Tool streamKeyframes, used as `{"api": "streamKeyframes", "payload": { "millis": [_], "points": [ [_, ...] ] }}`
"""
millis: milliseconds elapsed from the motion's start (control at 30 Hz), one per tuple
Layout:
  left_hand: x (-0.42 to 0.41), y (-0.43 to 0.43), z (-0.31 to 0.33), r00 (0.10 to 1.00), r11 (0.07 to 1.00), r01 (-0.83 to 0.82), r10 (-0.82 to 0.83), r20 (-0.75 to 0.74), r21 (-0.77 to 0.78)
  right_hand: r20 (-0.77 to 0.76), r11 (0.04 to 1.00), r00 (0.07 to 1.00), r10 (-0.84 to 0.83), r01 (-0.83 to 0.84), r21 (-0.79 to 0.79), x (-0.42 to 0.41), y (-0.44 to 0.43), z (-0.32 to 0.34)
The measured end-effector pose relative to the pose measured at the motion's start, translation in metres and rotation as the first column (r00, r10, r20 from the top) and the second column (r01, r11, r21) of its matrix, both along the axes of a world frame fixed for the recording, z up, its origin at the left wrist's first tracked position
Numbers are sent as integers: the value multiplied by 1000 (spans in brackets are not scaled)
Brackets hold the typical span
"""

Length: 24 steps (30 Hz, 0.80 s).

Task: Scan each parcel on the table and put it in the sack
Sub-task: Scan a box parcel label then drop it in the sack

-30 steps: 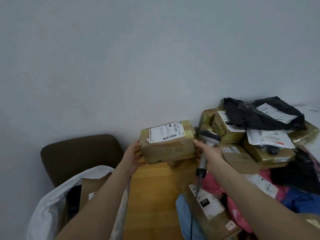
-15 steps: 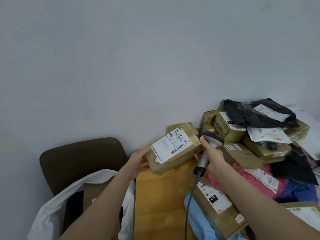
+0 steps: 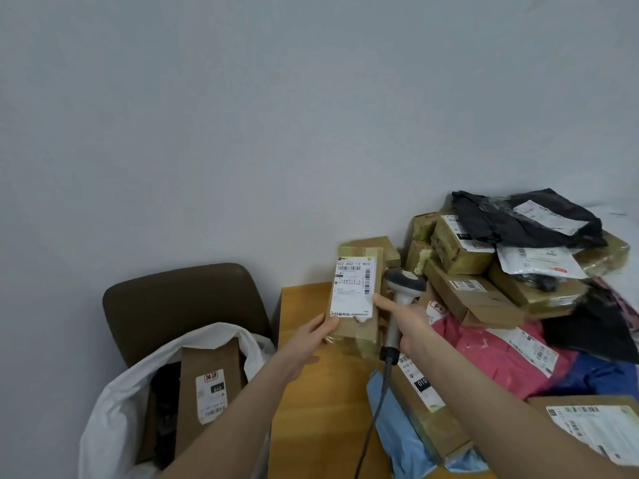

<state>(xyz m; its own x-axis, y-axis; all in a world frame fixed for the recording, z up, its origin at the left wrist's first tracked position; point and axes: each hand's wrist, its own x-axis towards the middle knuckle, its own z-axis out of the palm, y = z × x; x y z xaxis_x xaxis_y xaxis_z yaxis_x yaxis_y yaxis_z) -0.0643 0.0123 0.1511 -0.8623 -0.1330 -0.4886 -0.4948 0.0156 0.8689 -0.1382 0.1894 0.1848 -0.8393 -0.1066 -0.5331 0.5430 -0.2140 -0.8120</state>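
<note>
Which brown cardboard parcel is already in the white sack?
The tall brown box standing upright in the white sack. The other boxes are piled on the table, and the left hand holds the labelled parcel.

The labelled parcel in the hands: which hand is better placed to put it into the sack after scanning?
Left. The left hand holds the parcel by its lower end, and the white sack stands on that side. The right hand is busy gripping the scanner.

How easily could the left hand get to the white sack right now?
Probably yes, easily: the left hand, gripping the box, is beside the sack, whose open mouth faces up with nothing between.
</note>
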Motion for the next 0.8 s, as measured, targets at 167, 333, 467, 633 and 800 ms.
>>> {"api": "streamKeyframes", "payload": {
  "millis": [167,333,467,633,800],
  "points": [
    [1,-2,8,996,981,-76,81,-22,177,24,999,999,29,-30,31,11,4,-8],
    [5,-6,7,993,976,-118,114,32,185,-31,995,995,93,-92,37,16,7,-9],
    [7,-5,8,996,969,-80,70,49,235,-84,993,991,107,-103,49,18,12,-9],
    [3,3,-4,986,971,-169,169,12,168,-133,991,990,40,-23,134,26,18,-8],
    [3,1,-21,970,967,-241,244,-21,81,-137,989,985,102,-86,117,52,31,1]
  ]
}}
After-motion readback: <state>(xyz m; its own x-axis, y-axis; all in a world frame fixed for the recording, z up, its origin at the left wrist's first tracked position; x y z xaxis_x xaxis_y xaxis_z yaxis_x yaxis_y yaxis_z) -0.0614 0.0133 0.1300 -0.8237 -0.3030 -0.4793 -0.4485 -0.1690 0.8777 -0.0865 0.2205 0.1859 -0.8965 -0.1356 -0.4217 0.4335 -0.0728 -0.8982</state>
